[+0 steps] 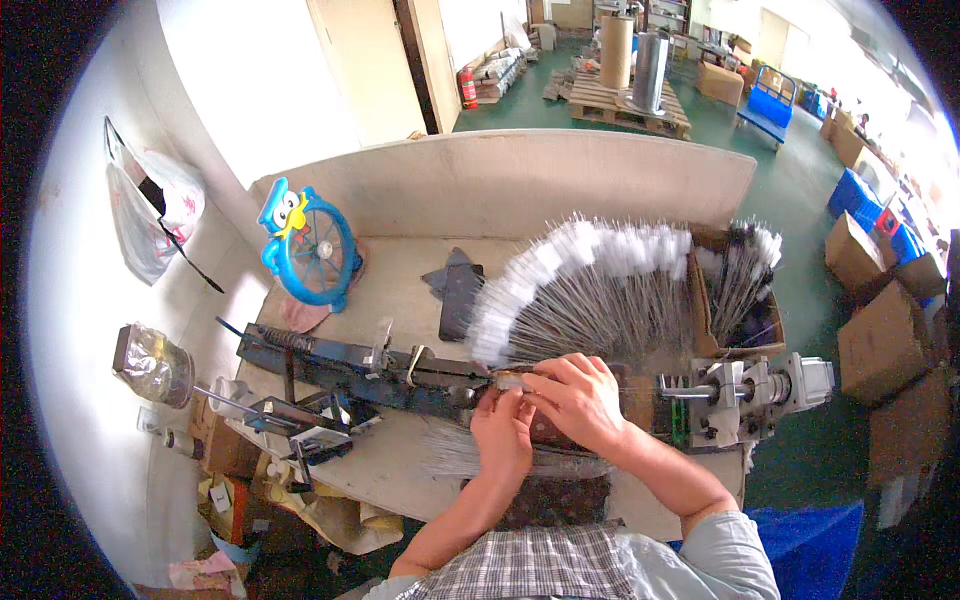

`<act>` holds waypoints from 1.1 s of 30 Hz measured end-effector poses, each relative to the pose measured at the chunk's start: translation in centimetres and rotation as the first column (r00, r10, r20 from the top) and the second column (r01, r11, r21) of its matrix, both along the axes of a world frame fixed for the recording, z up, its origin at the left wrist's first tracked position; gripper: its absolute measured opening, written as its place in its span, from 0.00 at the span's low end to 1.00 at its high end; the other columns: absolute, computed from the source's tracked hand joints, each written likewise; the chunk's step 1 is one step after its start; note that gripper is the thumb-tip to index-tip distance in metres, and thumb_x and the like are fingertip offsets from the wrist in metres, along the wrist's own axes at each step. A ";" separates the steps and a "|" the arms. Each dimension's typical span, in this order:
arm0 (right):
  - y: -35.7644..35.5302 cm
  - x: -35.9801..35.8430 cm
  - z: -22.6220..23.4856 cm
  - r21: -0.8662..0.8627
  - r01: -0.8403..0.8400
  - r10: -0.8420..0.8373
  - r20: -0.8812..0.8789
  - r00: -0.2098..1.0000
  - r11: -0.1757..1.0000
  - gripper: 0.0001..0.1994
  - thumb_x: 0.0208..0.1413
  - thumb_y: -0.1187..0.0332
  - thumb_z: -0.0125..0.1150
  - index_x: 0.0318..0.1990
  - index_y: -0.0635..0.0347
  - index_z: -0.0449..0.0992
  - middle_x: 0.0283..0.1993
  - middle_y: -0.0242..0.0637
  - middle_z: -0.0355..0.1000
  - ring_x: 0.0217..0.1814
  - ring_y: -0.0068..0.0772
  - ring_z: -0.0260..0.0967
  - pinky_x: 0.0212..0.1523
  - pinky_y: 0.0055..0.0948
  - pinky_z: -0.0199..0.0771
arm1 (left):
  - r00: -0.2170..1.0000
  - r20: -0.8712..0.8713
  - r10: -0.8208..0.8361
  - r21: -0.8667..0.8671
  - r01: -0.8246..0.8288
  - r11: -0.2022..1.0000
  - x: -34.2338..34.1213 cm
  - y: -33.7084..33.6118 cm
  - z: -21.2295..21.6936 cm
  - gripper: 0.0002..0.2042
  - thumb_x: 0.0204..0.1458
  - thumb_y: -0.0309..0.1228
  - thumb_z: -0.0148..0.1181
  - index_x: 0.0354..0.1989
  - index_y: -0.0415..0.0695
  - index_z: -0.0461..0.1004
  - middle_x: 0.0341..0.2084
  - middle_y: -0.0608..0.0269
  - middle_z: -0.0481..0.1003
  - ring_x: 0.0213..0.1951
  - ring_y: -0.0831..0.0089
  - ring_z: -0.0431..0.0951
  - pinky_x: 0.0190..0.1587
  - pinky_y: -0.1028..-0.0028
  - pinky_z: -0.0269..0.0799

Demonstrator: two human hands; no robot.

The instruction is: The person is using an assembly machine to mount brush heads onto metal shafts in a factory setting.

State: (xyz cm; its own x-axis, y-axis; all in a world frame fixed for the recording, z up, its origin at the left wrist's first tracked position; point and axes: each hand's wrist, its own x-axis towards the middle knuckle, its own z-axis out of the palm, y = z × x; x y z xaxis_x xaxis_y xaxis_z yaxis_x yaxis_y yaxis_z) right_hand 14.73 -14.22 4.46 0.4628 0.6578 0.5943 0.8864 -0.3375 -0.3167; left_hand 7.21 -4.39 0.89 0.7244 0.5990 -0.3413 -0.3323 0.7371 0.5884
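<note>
My left hand (503, 437) and my right hand (582, 402) meet in front of me, close to the inner end of a long black metal machine (350, 368). The fingers of both are closed around a small pale piece (510, 380), too small and partly covered to name. Just beyond them spreads a large fan of thin wire-stemmed brushes (600, 290) with white tufted tips. Loose thin wires (450, 452) lie beside and under my left hand. To the right of my right hand stands a metal shaft fixture with a motor (740, 393).
A box (735, 345) with dark-stemmed brushes stands at the right. A blue duck-shaped fan (318, 248) and a dark flat object (460, 302) sit farther back. A low board (520, 180) edges the far side. Cardboard boxes (885, 335) are stacked on the floor at right.
</note>
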 end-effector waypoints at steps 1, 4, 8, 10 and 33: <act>0.0 0.0 0.0 -0.002 -0.007 0.007 0.015 1.000 1.000 0.12 0.40 0.62 0.62 0.36 0.47 0.76 0.38 0.24 0.70 0.40 0.27 0.66 0.40 0.30 0.63 | 0.999 -0.033 0.005 0.005 -0.005 1.000 0.0 0.1 0.0 0.08 0.48 0.18 0.52 0.37 0.38 0.65 0.34 0.60 0.70 0.35 0.73 0.72 0.41 0.74 0.71; 0.0 0.0 0.3 -0.023 -0.001 0.002 0.012 1.000 1.000 0.12 0.40 0.62 0.62 0.37 0.46 0.76 0.38 0.24 0.70 0.40 0.28 0.66 0.40 0.31 0.63 | 1.000 -0.006 -0.021 0.009 0.021 1.000 -0.1 0.2 -0.1 0.08 0.48 0.17 0.52 0.37 0.38 0.66 0.34 0.60 0.71 0.36 0.73 0.72 0.41 0.75 0.70; 0.0 -0.1 0.9 -0.050 -0.017 0.016 -0.008 1.000 0.999 0.12 0.40 0.62 0.62 0.36 0.47 0.76 0.38 0.24 0.70 0.40 0.28 0.66 0.40 0.31 0.63 | 0.999 0.007 -0.037 0.027 0.037 0.999 -0.2 0.2 -0.2 0.07 0.50 0.21 0.52 0.37 0.39 0.66 0.34 0.61 0.71 0.37 0.73 0.72 0.42 0.75 0.70; -0.2 -0.1 1.0 0.002 -0.013 0.013 -0.037 0.999 1.000 0.13 0.37 0.64 0.65 0.35 0.50 0.78 0.36 0.26 0.72 0.38 0.28 0.68 0.40 0.30 0.64 | 0.998 0.036 -0.056 0.045 0.055 0.997 -0.3 0.3 -0.2 0.06 0.51 0.24 0.51 0.37 0.39 0.67 0.34 0.60 0.71 0.37 0.72 0.72 0.42 0.74 0.70; -5.4 -0.9 -1.2 0.085 -0.127 0.146 -0.283 0.948 0.988 0.09 0.42 0.69 0.56 0.33 0.58 0.75 0.27 0.35 0.70 0.34 0.38 0.69 0.34 0.35 0.70 | 0.939 -0.179 -0.295 0.238 0.332 0.913 -5.7 1.3 -1.5 0.22 0.56 0.36 0.50 0.57 0.40 0.57 0.54 0.53 0.63 0.54 0.64 0.66 0.52 0.66 0.65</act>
